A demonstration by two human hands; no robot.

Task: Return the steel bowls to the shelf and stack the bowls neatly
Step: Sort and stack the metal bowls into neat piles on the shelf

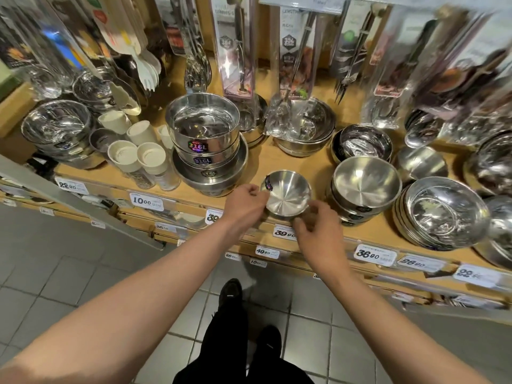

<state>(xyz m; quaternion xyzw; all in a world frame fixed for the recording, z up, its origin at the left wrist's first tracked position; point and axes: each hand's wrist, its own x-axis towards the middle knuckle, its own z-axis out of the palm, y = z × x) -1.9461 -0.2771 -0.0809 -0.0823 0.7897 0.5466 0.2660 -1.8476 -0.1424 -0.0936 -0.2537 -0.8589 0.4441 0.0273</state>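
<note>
The small steel bowl [286, 194] sits upright at the front edge of the wooden shelf [310, 162]. The left hand [245, 202] pinches its near-left rim and the right hand [315, 227] curls its fingers against its near-right side. Just right of the bowl stands a stack of matching bowls [365, 187]; left of it, the taller 316L stack [206, 145]. Judging by this, the bowl is on the shelf but not yet stacked.

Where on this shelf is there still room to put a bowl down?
Bare wood shows behind the small bowl both hands hold, between the 316L stack and the matte bowl stack. The shelf's right end is packed with bowl stacks; cups crowd the left.
</note>
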